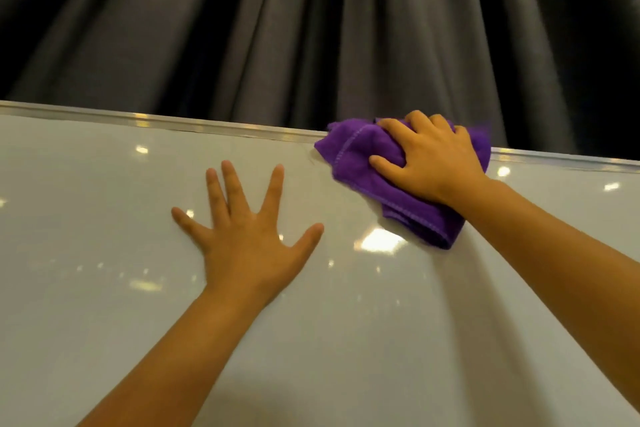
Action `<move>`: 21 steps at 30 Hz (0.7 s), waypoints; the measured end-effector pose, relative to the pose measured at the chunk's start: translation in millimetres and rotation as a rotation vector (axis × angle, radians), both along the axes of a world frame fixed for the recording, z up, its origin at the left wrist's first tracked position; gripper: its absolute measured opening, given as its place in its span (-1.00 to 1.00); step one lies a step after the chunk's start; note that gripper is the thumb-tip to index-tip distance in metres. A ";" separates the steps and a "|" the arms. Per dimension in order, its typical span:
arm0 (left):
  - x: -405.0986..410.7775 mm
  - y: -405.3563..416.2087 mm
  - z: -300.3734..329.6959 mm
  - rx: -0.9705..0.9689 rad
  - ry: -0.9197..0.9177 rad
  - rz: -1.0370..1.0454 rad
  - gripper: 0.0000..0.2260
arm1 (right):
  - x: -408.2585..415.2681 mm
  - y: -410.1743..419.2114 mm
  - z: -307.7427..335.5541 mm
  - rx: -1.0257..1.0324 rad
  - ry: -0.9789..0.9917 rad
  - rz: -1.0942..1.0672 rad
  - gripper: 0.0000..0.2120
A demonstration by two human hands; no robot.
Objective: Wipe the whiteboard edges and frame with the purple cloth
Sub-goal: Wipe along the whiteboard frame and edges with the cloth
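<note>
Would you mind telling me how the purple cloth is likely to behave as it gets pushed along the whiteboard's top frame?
The purple cloth is bunched and folded under the right hand, so it is probably soft and floppy. Its loose lower fold hangs past the hand and would likely trail. On the glossy whiteboard it should slide easily.

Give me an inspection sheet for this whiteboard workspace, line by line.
Surface: whiteboard, glossy, with light reflections; no marks seen.
Job's things: purple cloth, bunched, lying over the top frame and onto the board face.
Clutter: nothing seen.
Grips: right hand pressing down on the cloth, fingers curled over it at the frame; left hand flat on the board, fingers spread, holding nothing.
Cables: nothing seen.
Surroundings: dark grey pleated curtain behind the board.
</note>
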State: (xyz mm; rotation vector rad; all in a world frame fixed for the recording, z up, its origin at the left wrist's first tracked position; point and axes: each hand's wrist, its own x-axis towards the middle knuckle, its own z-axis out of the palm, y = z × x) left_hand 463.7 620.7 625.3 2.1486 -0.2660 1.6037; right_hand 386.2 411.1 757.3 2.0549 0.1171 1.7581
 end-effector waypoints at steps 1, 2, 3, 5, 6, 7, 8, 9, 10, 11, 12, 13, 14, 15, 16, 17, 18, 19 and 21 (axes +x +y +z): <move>0.6 -3.2 -0.1 -0.012 -0.012 -0.003 -0.19 | -7.9 -19.8 2.5 0.014 -0.001 -0.010 -0.39; 2.4 -2.9 -0.8 -0.019 -0.020 -0.006 -0.19 | -14.8 -38.6 4.5 0.026 -0.004 -0.026 -0.40; 3.5 -2.3 -1.5 -0.023 -0.021 -0.004 -0.18 | -21.4 -57.9 5.7 0.040 -0.009 -0.044 -0.40; 4.8 -2.2 -2.0 -0.027 -0.006 0.011 -0.19 | -32.4 -91.8 6.4 0.085 -0.010 -0.065 -0.38; 4.6 -3.0 -1.3 -0.027 0.004 0.012 -0.19 | -35.7 -104.2 6.8 0.106 -0.004 -0.061 -0.34; 4.2 -4.3 -0.7 -0.025 0.012 0.011 -0.19 | -36.9 -113.2 6.7 0.119 0.001 -0.055 -0.31; 3.9 -5.3 -0.4 -0.023 0.020 0.010 -0.19 | -36.3 -118.3 6.9 0.124 0.002 -0.052 -0.28; 3.7 -6.8 -0.6 -0.022 0.027 0.010 -0.18 | -34.9 -120.6 6.7 0.123 0.001 -0.054 -0.26; 3.8 -8.5 -0.8 -0.025 0.030 0.006 -0.19 | -33.2 -121.4 6.5 0.123 -0.005 -0.057 -0.25; 4.3 -9.8 0.5 -0.033 0.029 -0.003 -0.19 | -31.8 -120.9 7.5 0.127 -0.014 -0.058 -0.25; 4.5 -10.9 1.7 -0.044 0.030 -0.013 -0.19 | -30.7 -119.6 8.0 0.131 -0.018 -0.060 -0.26; 4.6 -11.6 2.3 -0.058 0.032 -0.023 -0.19 | -29.5 -117.6 7.9 0.133 -0.017 -0.066 -0.26; 4.9 -12.1 3.4 -0.072 0.032 -0.029 -0.18 | -28.4 -115.1 8.2 0.132 -0.015 -0.076 -0.27; 4.5 -12.7 4.8 -0.083 0.029 -0.028 -0.17 | -27.6 -111.9 8.9 0.131 -0.014 -0.084 -0.28; 3.6 -13.4 5.2 -0.089 0.025 -0.020 -0.16 | -26.2 -107.4 9.0 0.124 -0.015 -0.089 -0.30; 2.4 -14.3 5.3 -0.089 0.024 -0.010 -0.16 | -24.1 -101.9 8.7 0.110 -0.020 -0.091 -0.31; 1.3 -15.6 5.6 -0.086 0.024 -0.002 -0.15 | -21.9 -96.6 8.7 0.089 -0.026 -0.089 -0.33; -0.1 -17.5 5.8 -0.082 0.022 -0.001 -0.16 | -20.1 -92.3 8.4 0.067 -0.026 -0.082 -0.34; -6.3 -22.8 10.3 -0.062 -0.017 -0.001 -0.22 | -19.9 -84.8 10.0 0.042 -0.025 -0.058 -0.39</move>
